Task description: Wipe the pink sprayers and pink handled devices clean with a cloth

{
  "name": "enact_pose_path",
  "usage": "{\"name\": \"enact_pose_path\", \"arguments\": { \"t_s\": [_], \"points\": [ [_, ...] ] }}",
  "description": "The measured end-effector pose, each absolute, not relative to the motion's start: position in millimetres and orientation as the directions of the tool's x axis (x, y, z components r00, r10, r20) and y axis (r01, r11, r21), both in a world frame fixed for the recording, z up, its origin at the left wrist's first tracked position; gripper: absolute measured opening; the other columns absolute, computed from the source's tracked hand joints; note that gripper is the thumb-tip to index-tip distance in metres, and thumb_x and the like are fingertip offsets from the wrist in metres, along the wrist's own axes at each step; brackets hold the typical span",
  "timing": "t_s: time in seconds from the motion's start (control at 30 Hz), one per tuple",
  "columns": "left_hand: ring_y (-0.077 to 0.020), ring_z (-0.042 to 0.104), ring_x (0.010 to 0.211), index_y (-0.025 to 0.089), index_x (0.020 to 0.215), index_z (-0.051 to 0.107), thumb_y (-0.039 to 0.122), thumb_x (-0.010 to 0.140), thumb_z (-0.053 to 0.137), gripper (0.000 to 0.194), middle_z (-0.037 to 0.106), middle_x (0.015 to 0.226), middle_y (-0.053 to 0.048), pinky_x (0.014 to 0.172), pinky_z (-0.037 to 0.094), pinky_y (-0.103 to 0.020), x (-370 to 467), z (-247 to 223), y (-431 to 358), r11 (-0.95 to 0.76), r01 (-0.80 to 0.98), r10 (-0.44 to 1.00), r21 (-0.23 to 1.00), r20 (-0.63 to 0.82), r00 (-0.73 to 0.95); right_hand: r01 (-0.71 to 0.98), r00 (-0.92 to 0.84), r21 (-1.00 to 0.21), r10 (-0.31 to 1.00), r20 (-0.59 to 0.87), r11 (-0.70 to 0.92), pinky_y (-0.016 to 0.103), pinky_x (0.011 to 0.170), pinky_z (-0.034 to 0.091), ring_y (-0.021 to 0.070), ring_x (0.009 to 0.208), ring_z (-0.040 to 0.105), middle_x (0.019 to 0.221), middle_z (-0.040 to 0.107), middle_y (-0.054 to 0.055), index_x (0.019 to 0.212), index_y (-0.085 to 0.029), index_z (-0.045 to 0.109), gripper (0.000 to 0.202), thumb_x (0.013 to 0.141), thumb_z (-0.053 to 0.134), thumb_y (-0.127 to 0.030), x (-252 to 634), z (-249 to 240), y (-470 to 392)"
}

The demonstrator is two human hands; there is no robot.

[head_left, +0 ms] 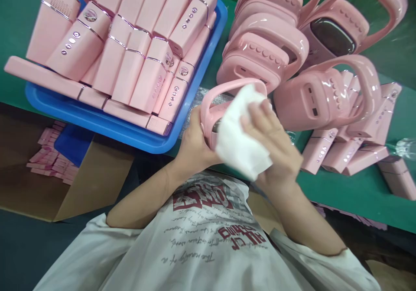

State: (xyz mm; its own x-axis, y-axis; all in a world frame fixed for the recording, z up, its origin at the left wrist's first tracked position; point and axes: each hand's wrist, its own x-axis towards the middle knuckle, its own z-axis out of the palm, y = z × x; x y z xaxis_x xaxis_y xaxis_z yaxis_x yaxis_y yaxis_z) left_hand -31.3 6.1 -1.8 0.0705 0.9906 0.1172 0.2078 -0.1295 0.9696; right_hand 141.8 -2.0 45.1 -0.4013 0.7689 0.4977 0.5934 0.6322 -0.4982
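My left hand [195, 146] is wrapped round a pink handled device [208, 105] with a glossy loop handle and a dark panel, held in front of my shirt. A white cloth [238, 137] is in my right hand [276, 146], pressed against the device's right side. It covers much of the device's body, and my left fingertips are partly out of sight behind the device. Just beyond stand several more pink handled devices [251, 59] of the same kind, one of them [312, 100] with ports showing on its end.
A blue tray [149, 143] at left holds several pink rectangular devices [81, 40] with silver trim. More of these pink devices [318, 150] lie piled at right on the green table [331, 191]. An open cardboard box [94, 178] with pink pieces stands below at left.
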Motion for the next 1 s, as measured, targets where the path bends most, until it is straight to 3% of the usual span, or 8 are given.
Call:
{"name": "enact_pose_path", "arguments": {
  "t_s": [0.13, 0.23, 0.37, 0.5, 0.63, 0.73, 0.9, 1.0],
  "points": [
    [-0.0294, 0.060, 0.109, 0.022, 0.121, 0.043, 0.051, 0.056, 0.084, 0.081, 0.055, 0.120, -0.009, 0.088, 0.053, -0.044, -32, 2, 6, -0.142, 0.156, 0.990, 0.978, 0.139, 0.026, 0.359, 0.056, -0.841, 0.891, 0.451, 0.404, 0.042, 0.093, 0.059, 0.0275, 0.115, 0.066, 0.127, 0.066, 0.010, 0.128, -0.024, 0.065, 0.035, 0.096, 0.052, -0.024, 166, 28, 6],
    [-0.0288, 0.058, 0.112, 0.023, 0.120, 0.044, 0.048, 0.055, 0.085, 0.081, 0.054, 0.121, -0.009, 0.091, 0.051, -0.043, -32, 3, 6, -0.144, 0.142, 0.990, 0.979, 0.143, 0.017, 0.208, 0.264, -0.916, 0.882, 0.390, 0.342, 0.033, 0.073, 0.062, 0.0224, 0.089, 0.073, 0.101, 0.074, 0.008, 0.111, -0.023, 0.073, 0.025, 0.093, 0.056, -0.024, 174, 18, 8],
    [-0.0287, 0.058, 0.113, 0.023, 0.122, 0.043, 0.046, 0.055, 0.085, 0.082, 0.054, 0.122, -0.009, 0.094, 0.050, -0.044, -32, 0, 6, -0.141, 0.100, 0.990, 0.985, 0.138, 0.037, 0.116, 0.289, -0.946, 0.901, 0.322, 0.301, 0.033, 0.072, 0.061, 0.0204, 0.085, 0.072, 0.101, 0.073, 0.007, 0.107, -0.026, 0.075, 0.024, 0.093, 0.055, -0.028, 174, 16, 5],
    [-0.0285, 0.058, 0.112, 0.023, 0.123, 0.044, 0.047, 0.056, 0.085, 0.082, 0.055, 0.122, -0.010, 0.094, 0.050, -0.045, -34, -1, 6, -0.148, 0.089, 0.988, 0.985, 0.144, 0.051, 0.244, 0.223, -0.883, 0.863, 0.454, 0.401, 0.032, 0.073, 0.061, 0.0228, 0.095, 0.071, 0.103, 0.072, 0.007, 0.112, -0.025, 0.072, 0.026, 0.092, 0.057, -0.030, 173, 20, 0],
    [-0.0280, 0.059, 0.110, 0.024, 0.126, 0.043, 0.049, 0.058, 0.085, 0.084, 0.055, 0.123, -0.010, 0.091, 0.052, -0.043, -35, -1, 6, -0.135, 0.107, 0.989, 0.985, 0.128, 0.070, 0.323, 0.025, -0.880, 0.926, 0.377, 0.349, 0.037, 0.083, 0.059, 0.0268, 0.107, 0.068, 0.117, 0.069, 0.011, 0.120, -0.021, 0.068, 0.031, 0.094, 0.052, -0.023, 172, 32, -6],
    [-0.0283, 0.058, 0.112, 0.024, 0.127, 0.042, 0.051, 0.059, 0.084, 0.084, 0.054, 0.123, -0.010, 0.092, 0.052, -0.043, -36, -1, 6, -0.149, 0.122, 0.987, 0.981, 0.141, 0.076, 0.386, -0.021, -0.830, 0.903, 0.429, 0.403, 0.039, 0.087, 0.058, 0.0283, 0.108, 0.067, 0.119, 0.068, 0.011, 0.118, -0.022, 0.070, 0.031, 0.093, 0.051, -0.018, 177, 36, -6],
    [-0.0284, 0.059, 0.111, 0.023, 0.124, 0.044, 0.050, 0.059, 0.083, 0.081, 0.056, 0.121, -0.010, 0.091, 0.052, -0.044, -35, 0, 6, -0.164, 0.097, 0.985, 0.982, 0.157, 0.075, 0.787, 0.045, -0.522, 0.813, 0.581, 0.330, 0.033, 0.076, 0.053, 0.0244, 0.092, 0.070, 0.102, 0.072, 0.008, 0.124, -0.023, 0.067, 0.036, 0.091, 0.056, -0.016, 191, 36, -2],
    [-0.0286, 0.059, 0.110, 0.023, 0.122, 0.045, 0.050, 0.059, 0.082, 0.078, 0.056, 0.121, -0.010, 0.092, 0.052, -0.045, -34, 1, 6, -0.170, 0.100, 0.984, 0.980, 0.165, 0.063, 0.858, -0.128, -0.323, 0.776, 0.618, 0.399, 0.027, 0.070, 0.049, 0.0183, 0.082, 0.067, 0.099, 0.071, 0.007, 0.139, -0.026, 0.056, 0.053, 0.089, 0.053, -0.007, 190, 46, -5]
  ]
}}
